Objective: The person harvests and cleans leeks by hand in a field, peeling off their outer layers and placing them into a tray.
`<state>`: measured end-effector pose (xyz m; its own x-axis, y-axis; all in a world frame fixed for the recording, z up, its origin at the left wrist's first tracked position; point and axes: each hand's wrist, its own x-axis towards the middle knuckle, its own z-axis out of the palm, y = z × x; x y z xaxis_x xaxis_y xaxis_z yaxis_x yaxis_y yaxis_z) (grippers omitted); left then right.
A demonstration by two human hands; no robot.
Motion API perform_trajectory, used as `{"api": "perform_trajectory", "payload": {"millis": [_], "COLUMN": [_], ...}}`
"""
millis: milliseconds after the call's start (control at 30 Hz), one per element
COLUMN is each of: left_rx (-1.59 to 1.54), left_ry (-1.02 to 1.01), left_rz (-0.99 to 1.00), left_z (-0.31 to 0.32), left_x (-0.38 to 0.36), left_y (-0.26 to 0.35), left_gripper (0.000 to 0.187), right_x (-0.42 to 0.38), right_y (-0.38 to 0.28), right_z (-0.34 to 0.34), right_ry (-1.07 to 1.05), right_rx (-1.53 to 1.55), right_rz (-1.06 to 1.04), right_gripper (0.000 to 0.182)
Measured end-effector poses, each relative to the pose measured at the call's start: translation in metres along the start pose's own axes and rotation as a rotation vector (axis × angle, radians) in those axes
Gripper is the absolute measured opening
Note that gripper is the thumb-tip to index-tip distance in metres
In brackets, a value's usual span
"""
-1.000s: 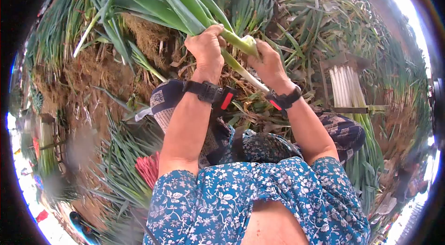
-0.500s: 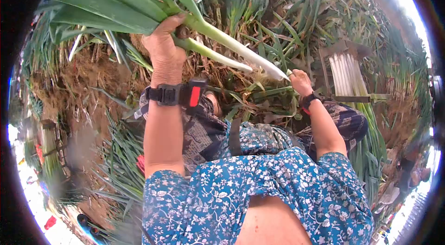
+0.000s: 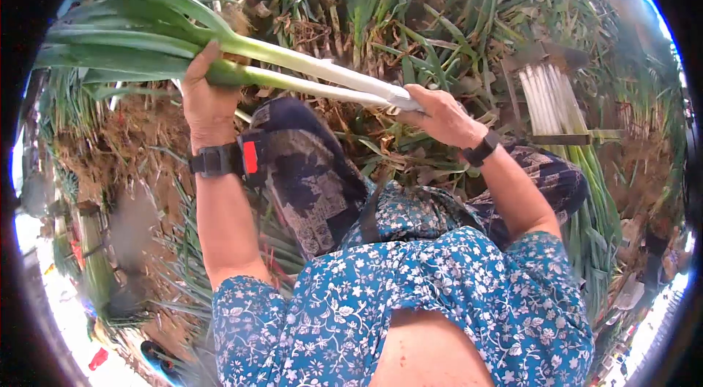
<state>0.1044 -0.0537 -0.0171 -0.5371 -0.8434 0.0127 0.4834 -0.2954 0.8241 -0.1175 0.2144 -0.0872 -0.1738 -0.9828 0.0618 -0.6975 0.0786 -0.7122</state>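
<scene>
Two large green onions [image 3: 315,67] stretch across the upper middle of the head view, green leaves to the left and white root ends to the right. My left hand [image 3: 210,98] is closed around them where the leaves meet the pale stalks. At the other end, the fingers of my right hand [image 3: 443,117] close on the white tips, which lie side by side there. The palm-side fingers of my right hand are partly hidden. Below the stalks, my bent knee [image 3: 307,175] in dark patterned cloth shows between my arms.
To the right, a bundle of white-stalked green onions [image 3: 549,101] lies in a frame with a crossbar [image 3: 560,139]. Loose leaves and peelings [image 3: 491,28] litter the ground ahead. More green onions with soil on their roots [image 3: 95,145] are heaped at left.
The green onions have swung down and left, now lying flatter across the view. My right hand has moved up and left onto their white ends. My left knee has risen into view.
</scene>
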Motion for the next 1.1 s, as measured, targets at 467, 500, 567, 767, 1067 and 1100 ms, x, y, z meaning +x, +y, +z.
{"api": "perform_trajectory", "payload": {"millis": [467, 500, 567, 767, 1067, 1100], "left_rx": [-0.060, -0.054, -0.043, 0.040, 0.236, 0.230], "left_ry": [0.084, 0.055, 0.065, 0.075, 0.006, 0.017], "left_rz": [-0.351, -0.346, -0.325, -0.219, -0.155, -0.165], "left_z": [0.014, 0.018, 0.018, 0.023, 0.044, 0.048], "left_x": [-0.003, -0.005, -0.007, -0.017, -0.042, -0.044], "left_y": [-0.037, -0.035, -0.036, -0.032, -0.026, -0.025], "left_gripper": [0.025, 0.027, 0.027, 0.027, 0.027, 0.028], "right_x": [0.053, 0.056, 0.061, 0.049, 0.010, 0.007], "right_y": [-0.005, -0.004, 0.002, 0.054, 0.114, 0.120], "right_z": [0.010, 0.012, 0.011, 0.019, 0.080, 0.084], "right_ry": [-0.005, 0.033, 0.024, 0.252, 0.397, 0.395], "right_rx": [-0.046, -0.118, -0.223, -0.317, -0.190, -0.198], "right_rz": [-0.127, -0.167, -0.246, 0.019, 0.578, 0.591], "right_gripper": [0.024, 0.021, 0.013, 0.013, 0.025, 0.025]}}
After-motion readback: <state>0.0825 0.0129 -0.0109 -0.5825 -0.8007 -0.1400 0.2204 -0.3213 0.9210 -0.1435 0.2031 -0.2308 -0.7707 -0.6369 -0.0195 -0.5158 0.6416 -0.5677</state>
